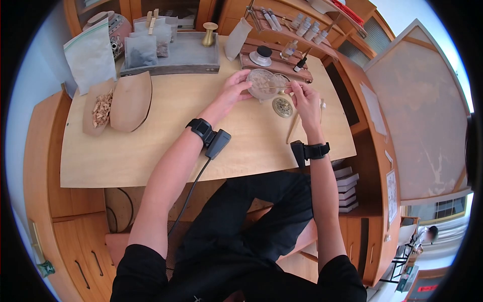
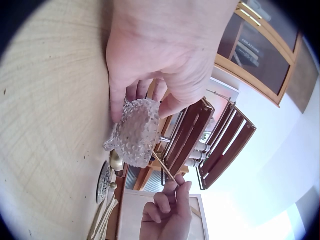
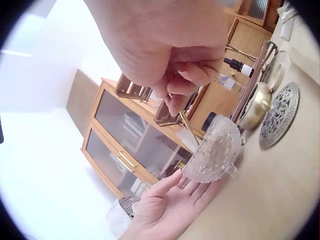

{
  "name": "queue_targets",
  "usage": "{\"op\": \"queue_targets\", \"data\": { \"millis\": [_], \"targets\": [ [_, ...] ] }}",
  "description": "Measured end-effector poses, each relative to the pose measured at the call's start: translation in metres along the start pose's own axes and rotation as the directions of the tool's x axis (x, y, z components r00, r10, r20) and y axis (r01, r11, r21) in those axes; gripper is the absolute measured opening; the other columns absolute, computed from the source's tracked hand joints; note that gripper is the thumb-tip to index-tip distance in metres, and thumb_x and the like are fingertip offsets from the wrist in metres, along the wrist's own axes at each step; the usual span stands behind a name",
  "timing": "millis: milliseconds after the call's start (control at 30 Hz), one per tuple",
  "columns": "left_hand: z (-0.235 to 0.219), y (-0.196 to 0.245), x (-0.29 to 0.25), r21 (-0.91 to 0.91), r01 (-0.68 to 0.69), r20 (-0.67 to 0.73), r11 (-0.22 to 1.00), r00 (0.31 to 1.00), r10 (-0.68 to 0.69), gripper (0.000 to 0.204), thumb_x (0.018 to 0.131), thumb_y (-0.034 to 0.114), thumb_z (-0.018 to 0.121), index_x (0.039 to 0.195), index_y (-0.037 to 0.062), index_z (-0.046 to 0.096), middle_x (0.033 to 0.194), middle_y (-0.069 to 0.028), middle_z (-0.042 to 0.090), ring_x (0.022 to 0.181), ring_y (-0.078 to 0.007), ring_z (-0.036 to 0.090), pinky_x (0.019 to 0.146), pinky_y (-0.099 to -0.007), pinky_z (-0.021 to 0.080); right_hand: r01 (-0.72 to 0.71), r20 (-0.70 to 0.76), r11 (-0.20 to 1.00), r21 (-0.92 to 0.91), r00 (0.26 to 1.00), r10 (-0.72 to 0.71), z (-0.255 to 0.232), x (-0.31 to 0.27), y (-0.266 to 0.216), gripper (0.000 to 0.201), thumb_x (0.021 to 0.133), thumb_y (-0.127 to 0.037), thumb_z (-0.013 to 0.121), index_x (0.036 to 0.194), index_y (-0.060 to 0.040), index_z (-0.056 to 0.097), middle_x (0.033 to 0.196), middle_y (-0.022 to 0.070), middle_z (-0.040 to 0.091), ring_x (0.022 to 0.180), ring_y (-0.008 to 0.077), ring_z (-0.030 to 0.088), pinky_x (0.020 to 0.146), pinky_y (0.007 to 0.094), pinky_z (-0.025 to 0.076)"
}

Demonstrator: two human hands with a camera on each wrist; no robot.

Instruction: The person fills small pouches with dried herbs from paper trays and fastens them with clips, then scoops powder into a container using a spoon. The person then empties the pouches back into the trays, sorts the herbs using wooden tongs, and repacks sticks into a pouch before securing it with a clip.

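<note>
My left hand (image 1: 232,93) grips a textured clear glass bowl (image 2: 135,132) by its side, thumb near the rim and fingers around the lower wall. Pale greyish-brown powder (image 1: 261,81) fills part of the bowl. Between thumb and fingers my right hand (image 1: 306,103) pinches a thin golden rod (image 3: 188,131), which slants down to the bowl's rim. Its far end is hidden inside the bowl. Just right of the bowl stands a small round brass pot (image 3: 256,107), partly covered by the bowl in the head view. A pierced, patterned metal lid (image 1: 283,107) lies in front of it.
Wooden tiered racks (image 1: 282,58) with small bottles stand behind the hands, with a black-topped jar (image 1: 261,55) on the lower one. A grey tray (image 1: 196,53) holds pouches and a brass cup. Wood chips (image 1: 102,108) lie in a paper holder at left.
</note>
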State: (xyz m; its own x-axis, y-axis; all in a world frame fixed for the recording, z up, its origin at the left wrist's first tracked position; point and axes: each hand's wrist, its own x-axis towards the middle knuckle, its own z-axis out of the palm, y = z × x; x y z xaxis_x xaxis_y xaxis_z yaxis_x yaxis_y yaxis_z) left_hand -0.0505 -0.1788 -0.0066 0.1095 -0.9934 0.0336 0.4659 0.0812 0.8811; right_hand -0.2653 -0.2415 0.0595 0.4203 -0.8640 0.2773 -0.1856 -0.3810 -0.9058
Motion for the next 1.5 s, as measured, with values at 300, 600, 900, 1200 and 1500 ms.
{"op": "queue_targets", "data": {
  "millis": [300,600,900,1200,1500],
  "targets": [
    [-0.001,0.001,0.000,0.000,-0.004,0.009,1.000,1.000,0.004,0.049,0.098,0.012,0.052,0.145,0.0059,0.037,0.144,-0.0110,0.044,0.126,-0.0219,0.050,0.102,-0.0419,0.045,-0.206,-0.081,0.934,0.293,0.968,0.239,-0.008,0.003,0.018,0.028,0.099,-0.028,0.057,0.102,-0.0028,0.069,0.083,-0.0005,0.067,0.055,0.0009,0.040,0.047,0.0161,0.030],
    [-0.002,0.000,0.001,-0.006,0.000,0.005,1.000,1.000,0.000,0.050,0.098,0.012,0.052,0.145,0.0059,0.037,0.143,-0.0110,0.045,0.127,-0.0217,0.049,0.103,-0.0423,0.045,-0.174,-0.099,0.892,0.418,0.967,0.235,-0.019,0.008,0.024,0.025,0.098,-0.029,0.059,0.100,-0.0066,0.068,0.083,-0.0029,0.065,0.057,0.0006,0.040,0.046,0.0162,0.030],
    [-0.002,-0.001,0.001,-0.013,-0.008,0.016,1.000,1.000,0.009,0.050,0.098,0.012,0.052,0.145,0.0056,0.037,0.144,-0.0108,0.045,0.126,-0.0212,0.049,0.102,-0.0424,0.045,-0.088,-0.166,0.855,0.512,0.966,0.199,-0.034,0.022,0.026,0.025,0.100,-0.028,0.057,0.103,-0.0049,0.066,0.085,-0.0012,0.065,0.056,0.0005,0.039,0.045,0.0157,0.029],
    [-0.001,0.001,-0.001,-0.020,-0.005,0.014,1.000,1.000,0.005,0.050,0.098,0.012,0.052,0.146,0.0057,0.037,0.145,-0.0108,0.044,0.127,-0.0208,0.049,0.102,-0.0415,0.045,-0.085,-0.340,0.924,0.372,0.914,0.221,-0.060,0.020,0.040,0.025,0.100,-0.027,0.057,0.105,-0.0042,0.067,0.087,0.0005,0.067,0.056,0.0006,0.043,0.045,0.0160,0.031],
    [-0.002,-0.001,0.001,-0.027,-0.011,0.020,1.000,1.000,0.011,0.049,0.098,0.013,0.053,0.144,0.0058,0.038,0.143,-0.0104,0.045,0.126,-0.0206,0.050,0.101,-0.0416,0.046,-0.019,-0.295,1.000,0.002,0.955,0.019,-0.052,0.014,0.038,0.026,0.100,-0.024,0.057,0.104,-0.0017,0.070,0.084,0.0012,0.068,0.055,0.0011,0.042,0.046,0.0177,0.030]
  ]
}}
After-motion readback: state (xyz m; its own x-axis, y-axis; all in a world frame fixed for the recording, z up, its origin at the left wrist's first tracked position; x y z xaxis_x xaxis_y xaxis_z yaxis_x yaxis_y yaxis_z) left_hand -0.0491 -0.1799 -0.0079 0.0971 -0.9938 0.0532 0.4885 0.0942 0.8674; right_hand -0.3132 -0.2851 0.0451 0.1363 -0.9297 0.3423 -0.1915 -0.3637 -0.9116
